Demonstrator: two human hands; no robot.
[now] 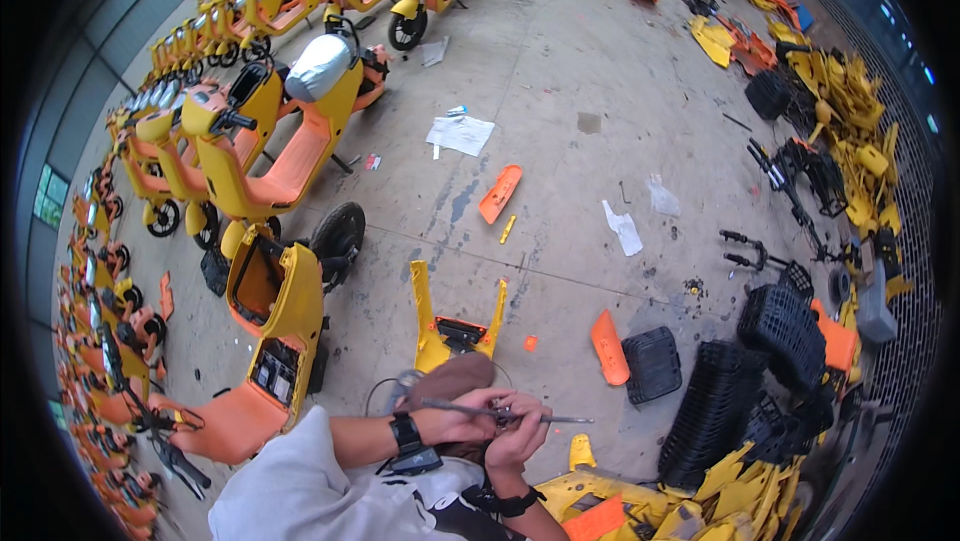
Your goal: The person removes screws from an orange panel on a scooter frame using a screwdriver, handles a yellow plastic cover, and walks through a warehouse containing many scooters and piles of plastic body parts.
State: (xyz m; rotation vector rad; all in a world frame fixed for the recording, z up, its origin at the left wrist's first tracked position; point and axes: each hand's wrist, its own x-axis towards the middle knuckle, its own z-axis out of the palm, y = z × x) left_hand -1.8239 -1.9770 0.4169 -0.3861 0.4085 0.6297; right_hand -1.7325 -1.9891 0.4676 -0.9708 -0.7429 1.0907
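Close together in front of my body are my left hand [462, 419] and my right hand [518, 431], both with fingers curled in. A thin dark metal rod [565, 419] with a brighter end runs crosswise through them. The right hand's fingers wrap round it. Its other end sticks out beyond my left hand, whose fingers pinch at the same spot; whether they grip the rod or a small part is hidden. Just beyond lies a yellow forked scooter panel [425, 341] with a dark piece [462, 331] across its middle.
On my left stands a partly stripped yellow-orange scooter [305, 291], its compartments uncovered, with rows of scooters [300, 156] behind. To the right are stacked black baskets [710, 411], an orange panel [609, 348] and piled yellow panels [745, 491]. Paper [460, 134] litters the concrete floor.
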